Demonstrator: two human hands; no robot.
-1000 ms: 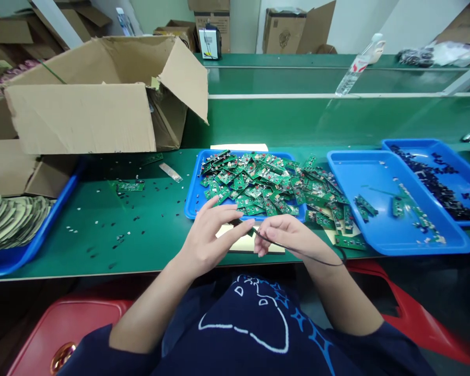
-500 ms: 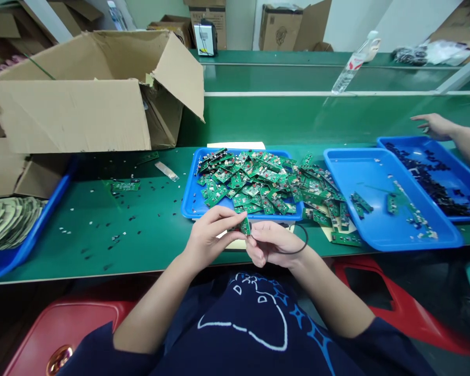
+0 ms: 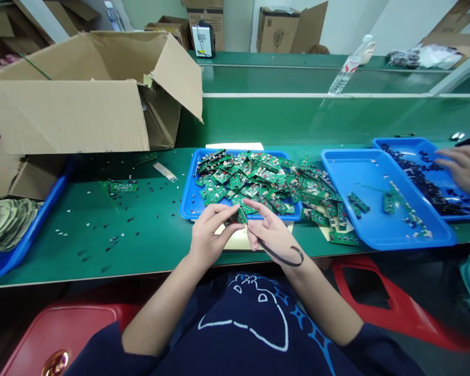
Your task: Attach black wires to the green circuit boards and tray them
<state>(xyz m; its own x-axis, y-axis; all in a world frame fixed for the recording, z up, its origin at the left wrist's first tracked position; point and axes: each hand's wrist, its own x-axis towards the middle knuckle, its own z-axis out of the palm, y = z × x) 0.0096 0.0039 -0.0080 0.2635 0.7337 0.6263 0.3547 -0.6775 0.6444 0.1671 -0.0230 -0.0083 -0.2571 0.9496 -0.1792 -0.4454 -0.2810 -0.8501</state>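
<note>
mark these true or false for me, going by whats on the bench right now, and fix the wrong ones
1. The left hand holds a small green circuit board. True.
2. Every circuit board sits inside a tray. False: some loose boards lie outside, beside the heaped blue tray.
3. A thin black cord runs across the right hand. True.
4. The tray of black parts is at the far left. False: it is on the right, with another person's hand near it.
5. The stool at lower left is blue. False: it is red.
</note>
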